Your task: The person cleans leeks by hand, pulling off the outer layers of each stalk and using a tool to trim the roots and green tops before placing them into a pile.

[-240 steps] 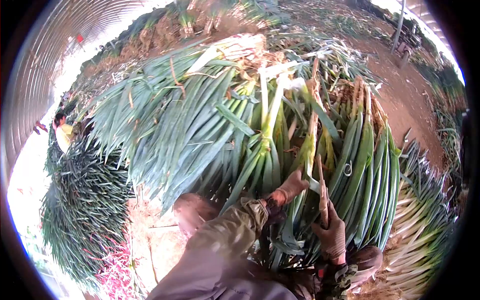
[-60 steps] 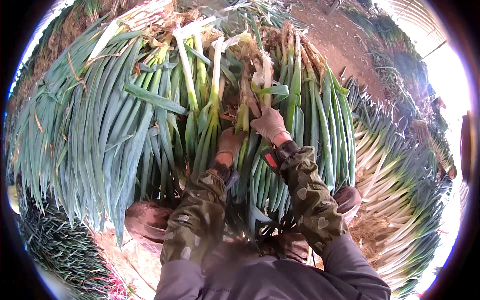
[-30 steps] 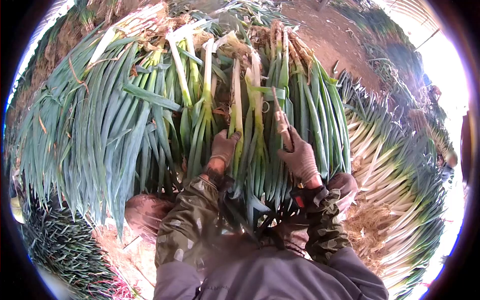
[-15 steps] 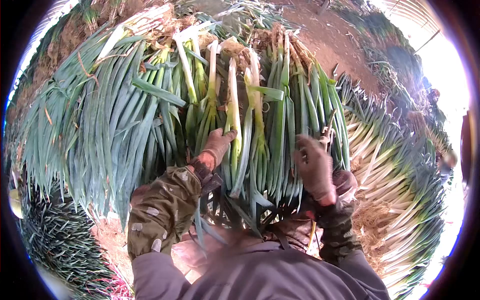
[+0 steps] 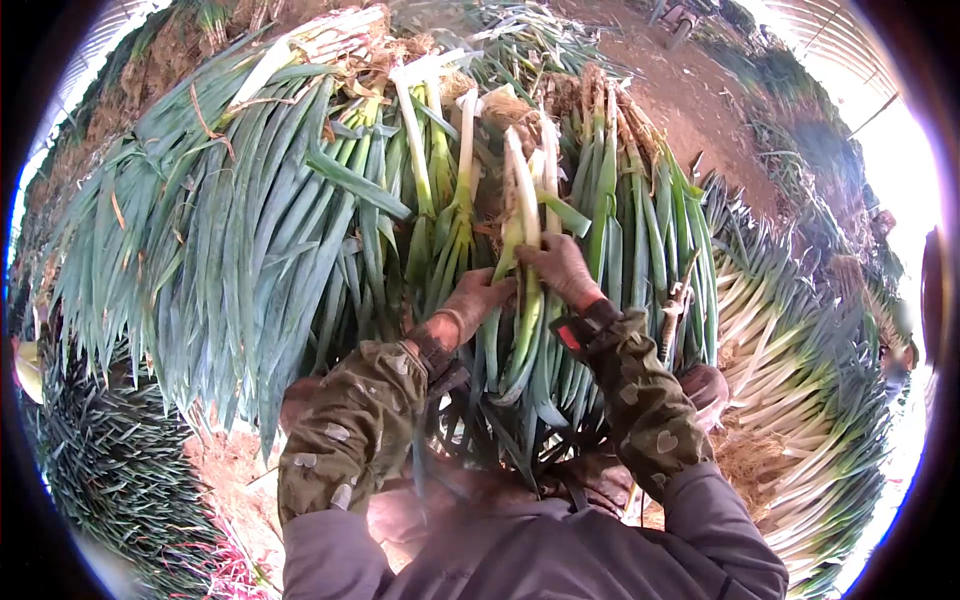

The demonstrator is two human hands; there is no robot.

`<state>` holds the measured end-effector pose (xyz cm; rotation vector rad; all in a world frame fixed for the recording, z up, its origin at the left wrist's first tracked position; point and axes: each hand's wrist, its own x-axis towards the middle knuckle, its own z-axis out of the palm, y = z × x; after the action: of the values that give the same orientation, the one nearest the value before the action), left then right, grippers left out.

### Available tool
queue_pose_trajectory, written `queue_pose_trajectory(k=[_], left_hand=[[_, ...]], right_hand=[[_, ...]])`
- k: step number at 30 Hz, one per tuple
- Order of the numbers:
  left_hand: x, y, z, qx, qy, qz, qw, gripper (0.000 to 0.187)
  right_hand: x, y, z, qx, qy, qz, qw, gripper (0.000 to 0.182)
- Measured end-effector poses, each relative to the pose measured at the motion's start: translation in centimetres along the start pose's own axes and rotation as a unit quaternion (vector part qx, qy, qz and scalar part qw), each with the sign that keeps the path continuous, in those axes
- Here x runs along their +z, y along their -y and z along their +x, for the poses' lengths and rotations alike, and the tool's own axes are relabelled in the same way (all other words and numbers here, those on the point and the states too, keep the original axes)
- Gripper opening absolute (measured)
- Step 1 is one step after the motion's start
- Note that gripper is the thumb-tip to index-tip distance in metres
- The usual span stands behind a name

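Observation:
A long green onion (image 5: 524,195) with a white stem and green leaves lies in front of me, its white end pointing away. My left hand (image 5: 478,303), in a brownish glove, is closed on its leaves from the left. From the right, my gloved right hand (image 5: 563,270) pinches the same stalk slightly higher up. Under and around both hands spreads a layer of other green onions (image 5: 620,230), roots at the far side and leaves toward me. Some of my fingertips are hidden among the leaves.
A thick heap of green onions (image 5: 230,230) fills the left side. On the right, a long row of green onions (image 5: 790,390) lies with white stems showing. Dark green leaf tips (image 5: 120,490) stand packed at lower left. Brown soil (image 5: 680,90) shows behind.
My right hand has moved left and away from me, from beside the leaves onto the stalk. My left hand has shifted slightly right. The whole view has shifted a little.

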<state>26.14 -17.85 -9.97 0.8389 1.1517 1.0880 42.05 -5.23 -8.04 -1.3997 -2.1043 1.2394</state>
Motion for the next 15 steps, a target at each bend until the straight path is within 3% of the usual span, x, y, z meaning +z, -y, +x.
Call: queue_pose_trajectory(k=[1, 2, 4, 5, 6, 8, 10, 13, 15], left_hand=[[-0.1, -2.2, -0.1, 0.018, -0.054, 0.244, 0.968, 0.043], [-0.1, -3.5, -0.1, 0.065, -0.116, 0.319, 0.938, 0.039], [-0.3, -4.8, -0.1, 0.150, -0.233, 0.457, 0.845, 0.033], [-1.2, -4.3, 1.3, 0.232, -0.303, 0.502, 0.776, 0.030], [-1.9, -5.4, 2.0, 0.223, -0.296, 0.536, 0.758, 0.030], [-2.9, -7.8, 3.2, 0.206, -0.285, 0.599, 0.719, 0.032], [-3.9, -7.2, 6.2, 0.150, -0.282, 0.661, 0.680, 0.028], [-4.4, -6.1, 11.2, 0.025, -0.276, 0.757, 0.593, 0.031], [-4.2, -6.3, 13.5, 0.005, -0.301, 0.729, 0.615, 0.036]], right_hand=[[-1.2, 1.3, -0.5, 0.054, -0.042, 0.004, 0.998, 0.045], [-1.6, 1.1, -0.5, -0.007, -0.128, 0.024, 0.991, 0.041], [-2.2, 3.0, -1.8, 0.029, -0.225, -0.024, 0.974, 0.037], [-1.1, 2.7, -1.8, 0.006, -0.251, -0.115, 0.961, 0.034], [-0.5, 2.9, -1.9, 0.022, -0.173, -0.102, 0.979, 0.034], [0.6, 0.8, -0.8, -0.023, -0.024, 0.085, 0.996, 0.037], [-0.2, 3.9, -1.8, 0.026, -0.050, 0.249, 0.967, 0.034], [0.4, 2.3, -0.1, 0.059, 0.042, 0.274, 0.959, 0.027], [-0.4, 3.3, -0.5, 0.075, 0.073, 0.263, 0.959, 0.025]])
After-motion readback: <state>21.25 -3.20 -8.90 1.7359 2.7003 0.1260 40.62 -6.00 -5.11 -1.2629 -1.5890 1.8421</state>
